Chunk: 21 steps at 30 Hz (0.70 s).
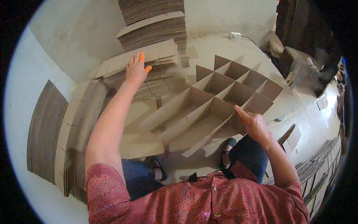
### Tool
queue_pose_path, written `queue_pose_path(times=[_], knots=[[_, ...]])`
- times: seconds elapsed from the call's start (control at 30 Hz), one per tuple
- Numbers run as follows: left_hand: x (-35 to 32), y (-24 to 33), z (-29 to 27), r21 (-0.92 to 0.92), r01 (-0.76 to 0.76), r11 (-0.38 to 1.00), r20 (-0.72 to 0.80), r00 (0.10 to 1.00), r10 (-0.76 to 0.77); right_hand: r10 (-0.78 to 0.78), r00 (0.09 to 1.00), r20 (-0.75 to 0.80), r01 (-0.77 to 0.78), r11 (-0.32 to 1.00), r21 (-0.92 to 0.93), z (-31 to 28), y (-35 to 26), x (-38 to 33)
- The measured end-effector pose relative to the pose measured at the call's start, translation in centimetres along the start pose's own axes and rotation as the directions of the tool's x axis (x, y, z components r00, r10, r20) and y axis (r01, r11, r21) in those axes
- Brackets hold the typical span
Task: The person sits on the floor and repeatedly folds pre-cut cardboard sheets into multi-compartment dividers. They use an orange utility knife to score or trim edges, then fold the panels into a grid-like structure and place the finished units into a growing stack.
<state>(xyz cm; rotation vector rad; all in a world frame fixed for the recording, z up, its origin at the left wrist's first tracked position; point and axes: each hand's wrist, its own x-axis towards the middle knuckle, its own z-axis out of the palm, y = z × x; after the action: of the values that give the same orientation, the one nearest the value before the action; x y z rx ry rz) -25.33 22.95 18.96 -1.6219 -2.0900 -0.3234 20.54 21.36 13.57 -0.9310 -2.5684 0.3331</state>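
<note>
At the near right corner of the cardboard grid [220,100], the right hand [251,121] rests on the edge of a divider strip, forefinger extended, the other fingers curled; whether they pinch the strip cannot be told. The grid — interlocked cardboard strips forming open cells — stands on the floor [223,48] directly ahead of the person's knees, its long axis running from near left to far right.

The left hand [136,71] lies well apart from the right, arm fully extended to the far left. It is laid flat, fingers spread, on the top sheet of a stack of cardboard strips [143,59]; two fingertips carry orange covers [141,56]. No grasp is closed on the sheet.

The stack lies left of and beyond the grid, just beside its far left edge, with the strips running crosswise to the arm. The left hand is the nearer one to the stack — the right hand is nearer the grid. Further stacks of cardboard [156,22] stand behind.
</note>
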Motion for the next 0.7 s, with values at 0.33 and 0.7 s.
queue_pose_path(times=[0.33, 0.7], knots=[[2.7, -1.5, 0.9, -0.164, -0.006, 0.986, 0.157, 0.987, 0.032, 0.068, 0.995, -0.075, -0.076, 0.991, -0.106, 1.5, 0.4, -1.2], [0.5, -3.5, -5.3, -0.646, 0.223, 0.730, 0.091, 0.972, -0.217, -0.015, 0.925, -0.380, 0.121, 0.958, 0.258, -1.8, -7.2, 0.1]])
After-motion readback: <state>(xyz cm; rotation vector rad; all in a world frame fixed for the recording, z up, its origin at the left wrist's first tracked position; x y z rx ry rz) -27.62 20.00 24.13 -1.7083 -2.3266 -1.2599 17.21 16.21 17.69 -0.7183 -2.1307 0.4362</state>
